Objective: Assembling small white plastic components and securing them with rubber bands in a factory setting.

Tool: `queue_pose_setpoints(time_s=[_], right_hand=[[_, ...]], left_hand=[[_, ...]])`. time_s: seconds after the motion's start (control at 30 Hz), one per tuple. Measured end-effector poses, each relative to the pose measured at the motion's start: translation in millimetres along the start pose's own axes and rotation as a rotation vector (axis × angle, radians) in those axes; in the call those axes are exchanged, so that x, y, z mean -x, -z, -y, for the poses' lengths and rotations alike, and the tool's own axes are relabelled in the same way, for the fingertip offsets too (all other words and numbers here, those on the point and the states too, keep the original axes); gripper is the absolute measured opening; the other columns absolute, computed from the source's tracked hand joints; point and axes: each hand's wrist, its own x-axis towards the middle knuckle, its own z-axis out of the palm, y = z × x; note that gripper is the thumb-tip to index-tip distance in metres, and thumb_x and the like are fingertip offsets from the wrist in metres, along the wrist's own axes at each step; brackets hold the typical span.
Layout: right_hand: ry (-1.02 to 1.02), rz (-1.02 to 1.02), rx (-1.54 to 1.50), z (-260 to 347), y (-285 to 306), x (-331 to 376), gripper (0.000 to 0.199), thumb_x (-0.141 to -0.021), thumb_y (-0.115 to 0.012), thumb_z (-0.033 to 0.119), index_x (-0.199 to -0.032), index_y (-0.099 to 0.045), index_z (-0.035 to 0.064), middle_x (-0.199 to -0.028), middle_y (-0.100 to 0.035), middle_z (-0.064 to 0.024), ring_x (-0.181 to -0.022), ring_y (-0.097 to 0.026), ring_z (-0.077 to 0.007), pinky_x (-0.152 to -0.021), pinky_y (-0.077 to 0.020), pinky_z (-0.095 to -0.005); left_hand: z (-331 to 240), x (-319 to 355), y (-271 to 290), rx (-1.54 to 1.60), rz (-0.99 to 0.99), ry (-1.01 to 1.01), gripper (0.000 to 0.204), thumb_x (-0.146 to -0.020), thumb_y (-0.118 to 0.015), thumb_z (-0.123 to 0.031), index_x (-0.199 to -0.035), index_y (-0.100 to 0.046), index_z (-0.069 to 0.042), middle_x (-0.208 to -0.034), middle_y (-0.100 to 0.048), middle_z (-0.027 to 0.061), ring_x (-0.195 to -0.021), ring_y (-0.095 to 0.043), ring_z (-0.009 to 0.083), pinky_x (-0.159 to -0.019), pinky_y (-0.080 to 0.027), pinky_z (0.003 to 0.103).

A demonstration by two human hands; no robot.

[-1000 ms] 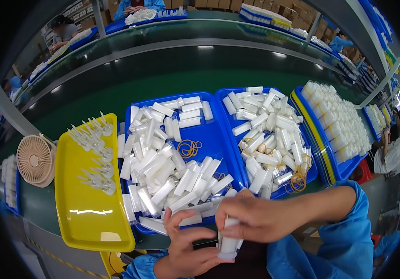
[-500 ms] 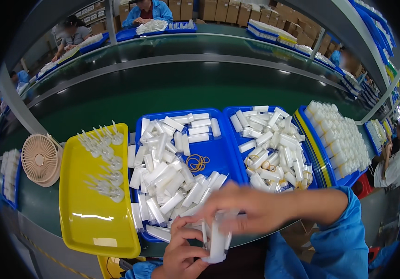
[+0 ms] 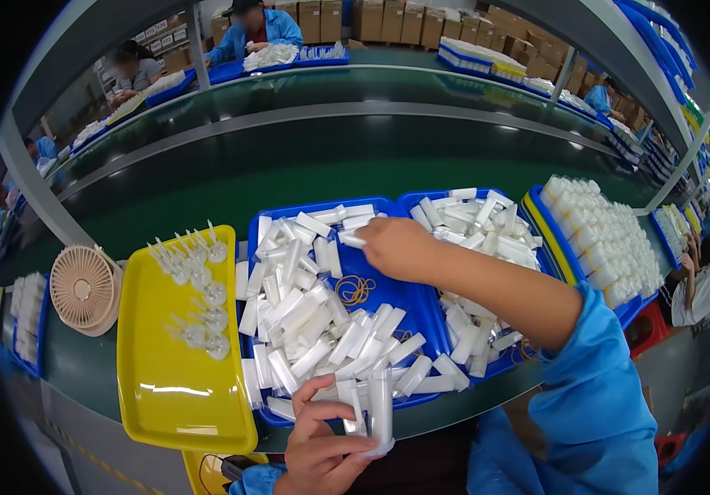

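In my left hand (image 3: 326,441), closed near the tray's front edge, is an upright white and clear plastic piece (image 3: 381,404) with a rounded base; thumb and fingers grip it low down. My right hand (image 3: 400,250) reaches to the far part of the middle blue tray (image 3: 381,276). Its fingers are closed on the end of a small white rectangular packet (image 3: 352,239). Around it lie many more white packets (image 3: 289,309) with clear wrapping, heaped loosely in that tray. Rubber bands (image 3: 356,290) rest on the tray's bare bottom.
A yellow tray (image 3: 182,404) at the left holds clear, stemmed plastic parts (image 3: 210,289). Beside it stands a beige fan (image 3: 82,285). On the right are another blue tray of packets (image 3: 508,223) and stacked trays of bundled white parts (image 3: 594,239). Co-workers sit beyond the green conveyor (image 3: 305,157).
My right hand has left the piece in my left hand and moved away to the far packets. The left hand still holds its piece, near the same place.
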Motion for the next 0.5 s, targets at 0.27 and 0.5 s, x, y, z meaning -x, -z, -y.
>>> queue_pose_setpoints(time_s=[0.27,0.5], right_hand=[[-0.418,0.204,-1.476,61,76,63,0.030,-0.086,-0.060,0.010,-0.113,-0.057,-0.0005,-0.094,-0.061,-0.0067,-0.084,-0.057,-0.0101,-0.074,-0.0465,-0.0243],[-0.569,0.364,-1.686,78,87,85,0.037,-0.091,-0.055,0.015,-0.124,-0.049,0.0003,-0.095,-0.060,-0.0035,-0.083,-0.053,-0.0070,-0.074,-0.0447,-0.0232]], left_hand=[[1,-8,-11,-0.108,-0.001,-0.060,0.016,-0.058,-0.079,-0.014,-0.072,-0.072,-0.016,-0.089,-0.059,0.0059,-0.102,-0.046,0.0305,-0.097,-0.027,0.052],[-2,-16,-17,-0.229,0.067,-0.119,0.032,-0.061,-0.082,-0.015,-0.090,-0.070,-0.022,-0.085,-0.060,-0.0016,-0.089,-0.055,0.0246,-0.095,-0.030,0.048]])
